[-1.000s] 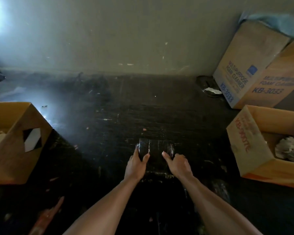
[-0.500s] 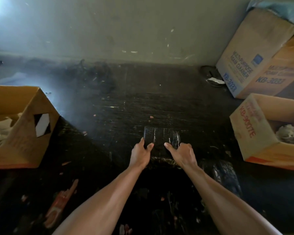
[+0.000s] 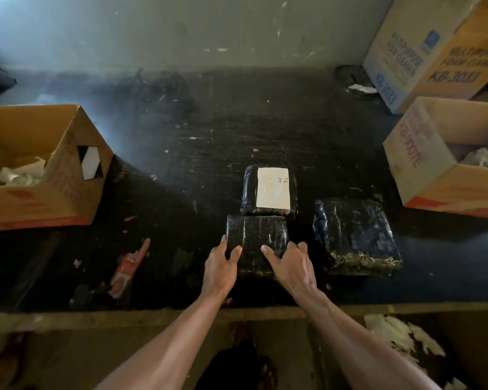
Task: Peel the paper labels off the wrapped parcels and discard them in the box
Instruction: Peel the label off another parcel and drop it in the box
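Observation:
Three black-wrapped parcels lie on the dark table. My left hand (image 3: 221,266) grips the left edge of the near parcel (image 3: 258,235), thumb on its top. On that parcel's right edge my right hand (image 3: 291,262) holds on, thumb pointing across the top. No label shows on its top face. Just behind it, the far parcel (image 3: 248,190) carries a white paper label (image 3: 273,191). A larger parcel (image 3: 355,237) without a visible label sits to the right.
An open cardboard box (image 3: 68,175) with white paper scraps stands at the left. Another open box (image 3: 406,161) holding crumpled paper is at the right, with a big foam-cleaner carton (image 3: 400,60) behind it. Paper scraps (image 3: 400,339) lie below the table edge. A red scrap (image 3: 126,270) lies left of my hands.
The view has tipped down and brightened, and the table's front edge has come into sight. Both hands keep their hold on a dark parcel. The labelled parcel and the right parcel now show clearly.

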The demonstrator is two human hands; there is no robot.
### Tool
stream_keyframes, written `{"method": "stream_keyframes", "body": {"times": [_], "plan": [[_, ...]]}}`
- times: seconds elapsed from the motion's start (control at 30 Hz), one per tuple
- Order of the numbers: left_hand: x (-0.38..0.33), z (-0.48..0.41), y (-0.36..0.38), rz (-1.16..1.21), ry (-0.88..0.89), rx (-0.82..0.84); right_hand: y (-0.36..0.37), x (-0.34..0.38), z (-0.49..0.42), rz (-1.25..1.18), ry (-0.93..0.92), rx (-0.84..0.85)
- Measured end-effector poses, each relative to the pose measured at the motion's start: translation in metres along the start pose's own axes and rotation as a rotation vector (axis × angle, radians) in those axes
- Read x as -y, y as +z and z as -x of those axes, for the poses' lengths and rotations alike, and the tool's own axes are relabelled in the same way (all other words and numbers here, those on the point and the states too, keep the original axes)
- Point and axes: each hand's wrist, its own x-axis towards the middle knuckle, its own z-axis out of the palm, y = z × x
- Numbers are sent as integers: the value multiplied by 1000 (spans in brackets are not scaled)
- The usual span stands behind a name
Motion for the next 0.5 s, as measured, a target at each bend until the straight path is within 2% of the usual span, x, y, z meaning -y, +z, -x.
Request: {"method": "stream_keyframes", "body": {"times": [0.37,0.5], "plan": [[3,-1,36,-70,-13,105,5,-35,6,10,70,-78],[28,-23,52,-109,-6,99,2,-39,-2,23,77,-59]]}}
